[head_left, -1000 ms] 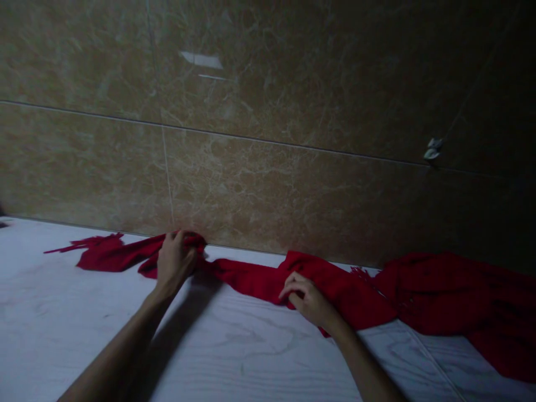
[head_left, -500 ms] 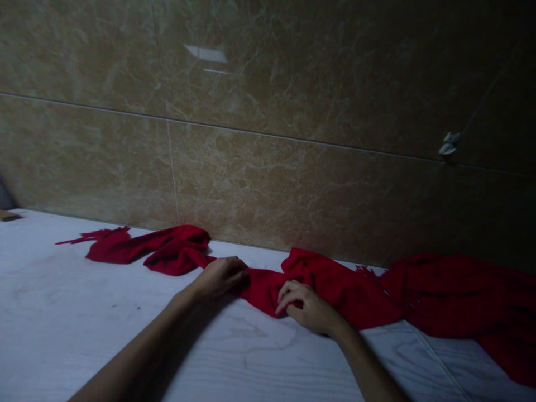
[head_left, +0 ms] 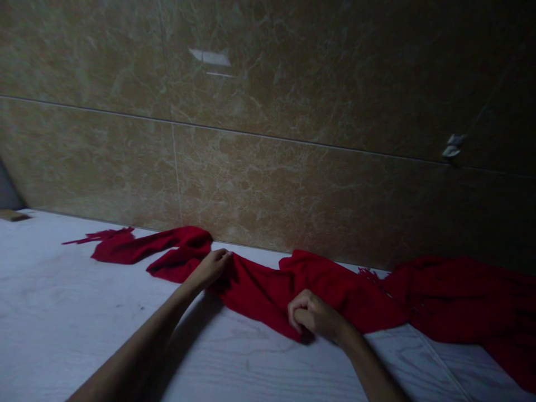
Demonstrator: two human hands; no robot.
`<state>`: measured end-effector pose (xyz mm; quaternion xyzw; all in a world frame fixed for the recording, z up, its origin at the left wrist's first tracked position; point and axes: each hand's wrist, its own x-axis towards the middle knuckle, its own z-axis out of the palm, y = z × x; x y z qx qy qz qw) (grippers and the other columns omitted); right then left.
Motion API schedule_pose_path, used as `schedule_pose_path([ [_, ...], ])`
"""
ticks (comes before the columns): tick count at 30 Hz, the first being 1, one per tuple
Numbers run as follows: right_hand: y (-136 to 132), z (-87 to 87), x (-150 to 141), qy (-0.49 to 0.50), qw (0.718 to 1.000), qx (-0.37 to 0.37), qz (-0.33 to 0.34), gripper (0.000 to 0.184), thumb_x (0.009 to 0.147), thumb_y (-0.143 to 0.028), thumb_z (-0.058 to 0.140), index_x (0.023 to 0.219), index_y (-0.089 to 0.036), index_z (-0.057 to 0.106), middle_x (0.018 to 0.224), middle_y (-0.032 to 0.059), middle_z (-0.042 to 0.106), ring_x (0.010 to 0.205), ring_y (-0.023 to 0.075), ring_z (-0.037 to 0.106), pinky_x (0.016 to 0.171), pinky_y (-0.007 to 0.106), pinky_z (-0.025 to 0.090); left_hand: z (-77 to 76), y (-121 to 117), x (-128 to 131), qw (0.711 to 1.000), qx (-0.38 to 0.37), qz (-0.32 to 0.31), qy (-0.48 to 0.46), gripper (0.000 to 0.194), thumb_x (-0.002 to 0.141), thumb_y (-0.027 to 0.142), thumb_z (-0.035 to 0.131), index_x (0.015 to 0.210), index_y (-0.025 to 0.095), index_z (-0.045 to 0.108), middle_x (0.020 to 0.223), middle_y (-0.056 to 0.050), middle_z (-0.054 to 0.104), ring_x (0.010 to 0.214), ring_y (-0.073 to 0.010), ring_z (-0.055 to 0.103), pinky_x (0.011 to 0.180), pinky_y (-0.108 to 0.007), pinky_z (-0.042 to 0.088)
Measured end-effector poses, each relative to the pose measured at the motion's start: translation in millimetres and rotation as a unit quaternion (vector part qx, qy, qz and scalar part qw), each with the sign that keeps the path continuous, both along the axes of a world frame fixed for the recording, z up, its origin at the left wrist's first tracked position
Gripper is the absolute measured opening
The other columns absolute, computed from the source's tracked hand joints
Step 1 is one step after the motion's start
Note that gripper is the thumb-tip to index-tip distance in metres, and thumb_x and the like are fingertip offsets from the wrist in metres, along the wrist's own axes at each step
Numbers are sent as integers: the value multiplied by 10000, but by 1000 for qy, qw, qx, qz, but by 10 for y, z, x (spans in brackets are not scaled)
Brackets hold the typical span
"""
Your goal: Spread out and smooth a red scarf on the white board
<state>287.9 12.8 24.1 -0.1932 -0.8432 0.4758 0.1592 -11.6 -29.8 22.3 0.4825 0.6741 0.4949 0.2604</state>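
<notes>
A long red scarf (head_left: 259, 287) with a fringed end lies along the back of a white wood-grain table (head_left: 75, 312), against the tiled wall. My left hand (head_left: 211, 267) rests on the scarf near its middle left, fingers pinched on the cloth's far edge. My right hand (head_left: 312, 315) is curled closed on the scarf's near edge, about a hand's width from the table's middle. More of the red cloth (head_left: 469, 296) is heaped at the right.
A brown marble-tiled wall (head_left: 268, 139) rises straight behind the table. A small metal fitting (head_left: 453, 146) sticks out of the wall at the right. A small flat brown object (head_left: 13, 215) lies at the far left of the table.
My left hand let go of the bunched left part and moved right onto the scarf's middle. My right hand pulled the near edge toward me, spreading the cloth wider.
</notes>
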Motion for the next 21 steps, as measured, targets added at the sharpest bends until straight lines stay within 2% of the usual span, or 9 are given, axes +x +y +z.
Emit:
schedule_pose_path([
  [4,-63,60,-12,-58,995,-52,59,154,563,-209,418,439,-197,509,413,-28,447,405,94,351,427,231,236,29,-21,-154,996,16,69,-49,444,766,649,519,755,206,550,613,3,555,628,-201,568,567,-304,477],
  [6,-102,99,-15,-85,989,-85,90,153,551,-201,415,438,-192,517,410,-31,448,391,86,337,412,226,221,109,-73,-176,989,18,104,-108,370,807,585,518,792,217,552,625,-7,592,657,-220,614,587,-316,518],
  [8,-143,130,-14,-106,982,-105,119,183,570,-185,419,445,-182,553,421,-32,471,390,80,349,406,218,220,216,-136,-141,972,-11,125,-197,289,844,504,531,779,224,560,612,-17,608,650,-224,636,595,-319,541],
  [10,-178,151,-8,-115,975,-119,145,208,623,-165,459,503,-166,630,468,-32,524,428,75,399,424,199,251,315,-190,-63,951,-58,109,-283,284,882,473,521,749,227,569,573,-28,601,595,-221,629,565,-322,547],
  [13,-194,147,5,-103,964,-178,168,184,730,-223,618,837,-152,750,677,-11,665,570,89,532,517,179,370,388,-228,66,931,-59,18,-361,287,894,465,563,822,199,639,651,-53,673,609,-210,655,600,-322,579],
  [15,-171,107,-2,-73,964,-213,141,311,792,-374,677,1003,-148,709,800,24,704,597,102,563,541,199,426,380,-227,130,926,-20,-46,-375,240,849,370,666,997,181,683,787,-52,729,695,-190,690,669,-289,590],
  [17,-128,33,-31,-35,981,-184,57,371,850,-503,632,972,-153,661,797,29,690,555,101,535,500,210,417,349,-222,178,927,0,-100,-361,443,771,250,759,1198,197,655,859,-27,737,739,-163,697,690,-249,576],
  [19,-82,-58,-75,-8,996,-75,-56,352,867,-522,630,896,-171,632,761,4,647,569,100,505,504,210,391,317,-225,225,928,0,-148,-342,663,700,186,822,1322,227,595,879,-5,728,742,-144,687,687,-234,562],
  [21,-55,-141,-128,-14,989,53,-138,304,846,-481,689,922,-189,646,771,-13,624,640,116,520,565,226,395,293,-238,279,926,3,-184,-329,765,666,189,858,1369,240,560,894,2,723,746,-136,676,695,-236,551],
])
